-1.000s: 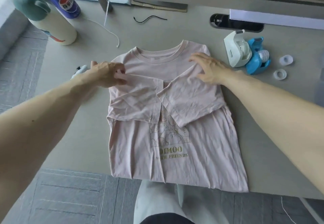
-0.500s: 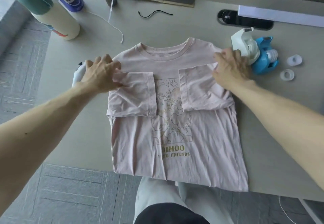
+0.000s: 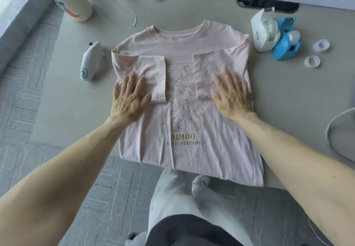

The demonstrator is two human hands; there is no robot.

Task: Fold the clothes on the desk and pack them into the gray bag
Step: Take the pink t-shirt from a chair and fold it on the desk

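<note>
Your left hand (image 3: 130,97) lies flat, fingers spread wide, on the folded-in near sleeve (image 3: 151,72) of the pink T-shirt (image 3: 184,145). Your right hand (image 3: 232,95) presses the far sleeve (image 3: 217,61) the same way. Neither hand grips cloth. Judgement: the palms pin and smooth the sleeve folds so they hold for the next fold. The shirt lies print-up beneath and between your hands on the desk (image 3: 76,111), hem at the edge nearest you. A white tape dispenser (image 3: 265,32) stands beyond your right hand, just beside the shoulder. The gray bag is not in view.
</note>
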